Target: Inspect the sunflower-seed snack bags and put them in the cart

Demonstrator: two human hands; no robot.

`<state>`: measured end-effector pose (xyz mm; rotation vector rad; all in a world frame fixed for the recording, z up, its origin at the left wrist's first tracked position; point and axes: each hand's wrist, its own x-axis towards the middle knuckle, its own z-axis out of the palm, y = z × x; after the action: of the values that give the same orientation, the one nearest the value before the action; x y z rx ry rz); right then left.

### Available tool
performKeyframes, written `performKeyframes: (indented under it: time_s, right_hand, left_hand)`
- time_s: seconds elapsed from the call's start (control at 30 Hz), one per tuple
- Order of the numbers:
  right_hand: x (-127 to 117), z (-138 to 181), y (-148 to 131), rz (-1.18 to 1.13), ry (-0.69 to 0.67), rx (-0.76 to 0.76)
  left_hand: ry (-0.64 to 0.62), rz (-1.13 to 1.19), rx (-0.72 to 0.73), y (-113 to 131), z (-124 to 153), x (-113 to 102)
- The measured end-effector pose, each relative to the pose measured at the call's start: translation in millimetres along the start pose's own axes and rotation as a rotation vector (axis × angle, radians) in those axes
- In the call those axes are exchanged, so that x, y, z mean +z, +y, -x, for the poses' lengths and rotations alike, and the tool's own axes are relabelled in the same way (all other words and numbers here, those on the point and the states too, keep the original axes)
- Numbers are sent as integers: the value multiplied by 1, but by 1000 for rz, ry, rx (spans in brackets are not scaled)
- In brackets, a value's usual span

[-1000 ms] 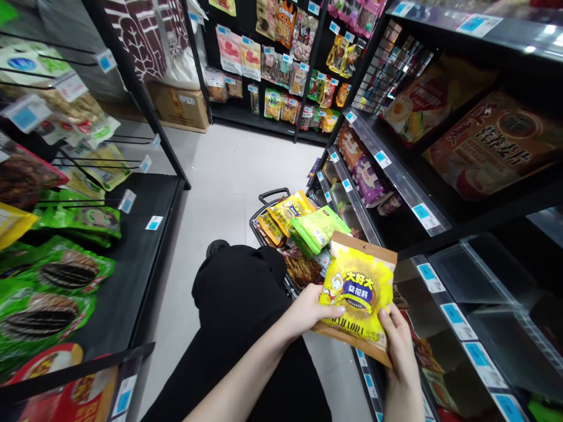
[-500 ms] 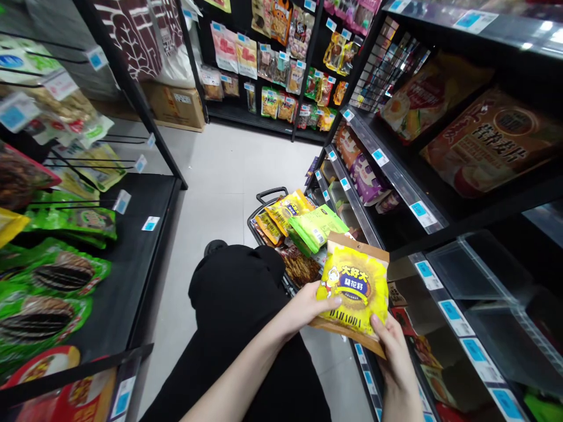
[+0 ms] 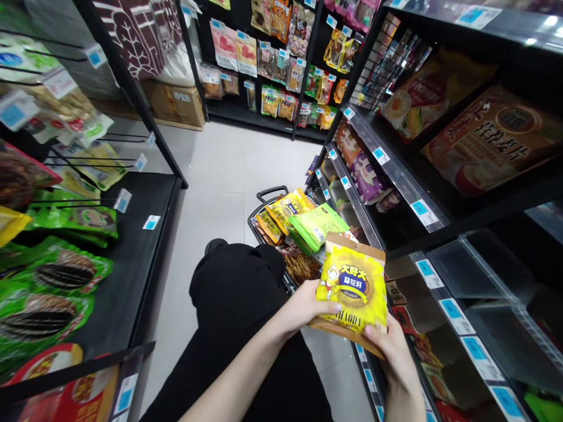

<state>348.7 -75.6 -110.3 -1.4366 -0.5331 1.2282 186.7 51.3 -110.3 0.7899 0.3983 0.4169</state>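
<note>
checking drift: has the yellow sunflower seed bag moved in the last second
Yes. The yellow bag, in both hands, has slid slightly left, toward the basket.

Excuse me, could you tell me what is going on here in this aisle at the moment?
A person crouching in a shop aisle holds a yellow sunflower-seed packet in both hands: the left hand grips its left edge, the right hand its lower right corner. Just beyond it, a black basket on the floor is piled with snack packets, a light green packet on top. Shelves stand to the right.
</note>
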Motion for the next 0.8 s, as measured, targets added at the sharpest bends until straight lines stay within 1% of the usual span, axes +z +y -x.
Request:
performKeyframes:
  time_s: [0.13, 0.3, 0.37, 0.4, 0.43, 0.5, 0.53, 0.57, 0.6, 0.67, 0.7, 0.73, 0.77, 0.8]
  right_hand:
    - [-1, 0, 0, 73, -35, 17]
    - [-3, 0, 5, 138, -51, -2]
    - [-5, 1, 7, 190, -13, -25]
    - [-5, 2, 8, 249, 36, -50]
    - [-5, 3, 9, 339, 100, -93]
    - [-2, 3, 9, 607, 248, -259]
    - [1, 3, 9, 764, 307, -379]
    - [5, 2, 9, 916, 344, -514]
    - [11, 1, 9, 1053, 363, -652]
    - [29, -2, 11, 1257, 391, -879]
    - [40, -3, 12, 1313, 406, -950]
    - [51, -2, 13, 1344, 418, -995]
    - [63, -1, 14, 1356, 422, -1013]
    - [74, 2, 14, 1357, 397, -1018]
  left_hand:
    - [-19, -22, 10, -2, 0, -1]
    - [-6, -116, 10, -7, -3, -4]
    - [3, -160, 14, -10, -3, -4]
    - [40, -204, 31, -11, -3, -4]
    - [112, -276, 60, -12, -4, -5]
    - [308, -476, 150, -15, -4, -5]
    - [372, -560, 194, -15, -4, -5]
    - [380, -597, 219, -16, -4, -6]
    - [332, -577, 229, -16, -5, -6]
    - [159, -405, 214, -16, -5, -5]
    - [92, -295, 205, -15, -5, -4]
    - [52, -188, 204, -14, -5, -3]
    - [37, -88, 208, -12, -4, -2]
    - [41, 3, 208, -11, -4, -1]
